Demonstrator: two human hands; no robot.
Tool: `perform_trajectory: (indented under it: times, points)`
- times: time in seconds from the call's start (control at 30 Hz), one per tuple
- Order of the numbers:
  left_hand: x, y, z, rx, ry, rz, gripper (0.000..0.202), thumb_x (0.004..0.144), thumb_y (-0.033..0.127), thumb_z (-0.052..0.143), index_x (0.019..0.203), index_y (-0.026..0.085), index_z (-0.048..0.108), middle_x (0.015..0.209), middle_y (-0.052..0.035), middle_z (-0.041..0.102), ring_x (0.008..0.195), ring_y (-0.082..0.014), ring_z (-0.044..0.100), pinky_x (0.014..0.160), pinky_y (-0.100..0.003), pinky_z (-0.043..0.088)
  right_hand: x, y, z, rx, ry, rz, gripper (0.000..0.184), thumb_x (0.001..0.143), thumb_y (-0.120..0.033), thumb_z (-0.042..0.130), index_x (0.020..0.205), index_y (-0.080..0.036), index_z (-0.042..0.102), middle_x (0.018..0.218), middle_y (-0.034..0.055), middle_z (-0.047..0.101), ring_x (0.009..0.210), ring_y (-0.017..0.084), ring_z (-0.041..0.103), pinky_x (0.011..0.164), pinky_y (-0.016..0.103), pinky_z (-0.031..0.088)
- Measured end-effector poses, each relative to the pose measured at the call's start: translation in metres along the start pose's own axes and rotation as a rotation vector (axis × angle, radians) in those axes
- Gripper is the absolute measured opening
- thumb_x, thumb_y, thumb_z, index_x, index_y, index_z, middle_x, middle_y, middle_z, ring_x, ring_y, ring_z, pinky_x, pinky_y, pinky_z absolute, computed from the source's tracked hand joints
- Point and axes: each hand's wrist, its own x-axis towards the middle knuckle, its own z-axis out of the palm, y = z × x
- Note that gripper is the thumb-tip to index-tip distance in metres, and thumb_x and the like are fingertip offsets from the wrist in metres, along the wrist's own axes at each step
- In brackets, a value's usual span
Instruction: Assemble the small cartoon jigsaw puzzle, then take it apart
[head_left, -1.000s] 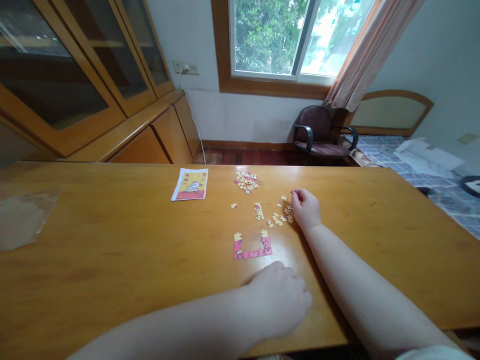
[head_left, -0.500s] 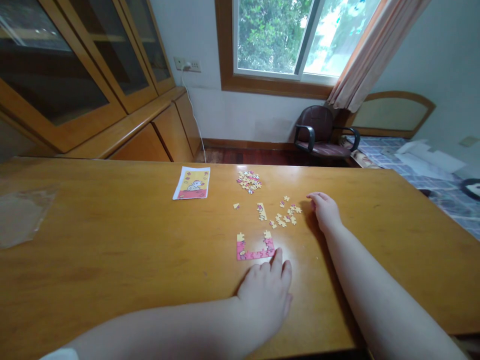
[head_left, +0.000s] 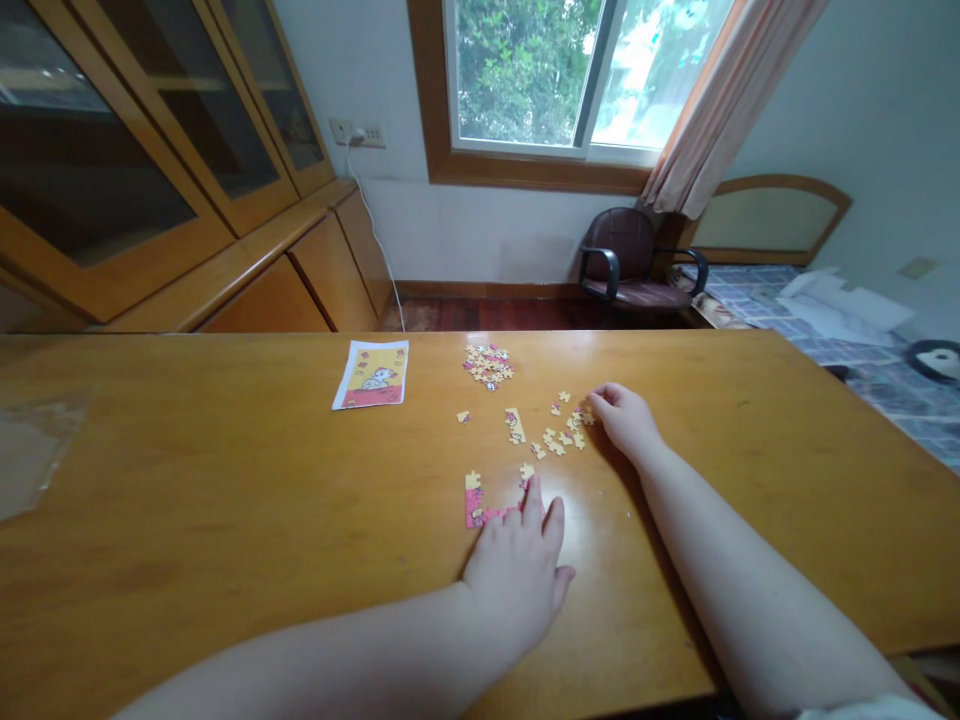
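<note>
Change in last second: left hand (head_left: 517,570) advanced from fist near counter (head_left: 225,500) edge to flat, open, fingertips pressing right end of assembled puzzle section (head_left: 474,508).
Effect: section pinned in place, mid-counter, directly ahead of left hand.
Right hand (head_left: 626,420): back at loose pieces (head_left: 559,438) after brief withdrawal, fingers curled. Grip on a piece not discernible.
Section long axis: left–right, parallel to near counter edge. Pink border toward person, open side toward window (head_left: 525,70).

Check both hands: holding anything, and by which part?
Left hand lies flat, fingers resting on the joined pink puzzle strip, gripping nothing. Right hand fingertips reach the loose pieces; a pinch cannot be told.
</note>
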Motion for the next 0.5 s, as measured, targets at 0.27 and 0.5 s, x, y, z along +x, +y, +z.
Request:
perform_trajectory:
  times: [0.27, 0.5]
  points:
    - [-0.0012, 0.0019, 0.0001, -0.017, -0.007, 0.001, 0.072, 0.083, 0.056, 0.051, 0.143, 0.019, 0.037, 0.149, -0.0247, 0.029, 0.103, -0.0324, 0.059, 0.084, -0.047, 0.047, -0.0003, -0.0021, 0.0009, -0.027, 0.015, -0.013, 0.027, 0.078, -0.042, 0.049, 0.073, -0.019, 0.063, 0.064, 0.0006, 0.061, 0.062, 0.016, 0.054, 0.057, 0.026, 0.035]
    - [-0.0009, 0.0021, 0.0021, -0.012, -0.005, 0.003, 0.071, 0.084, 0.056, 0.051, 0.143, 0.02, 0.037, 0.149, -0.0239, 0.031, 0.102, -0.0323, 0.06, 0.084, -0.046, 0.047, -0.0025, -0.005, 0.0019, -0.05, 0.011, -0.021, 0.025, 0.079, -0.04, 0.049, 0.074, -0.02, 0.064, 0.065, 0.0001, 0.062, 0.062, 0.016, 0.054, 0.058, 0.026, 0.036]
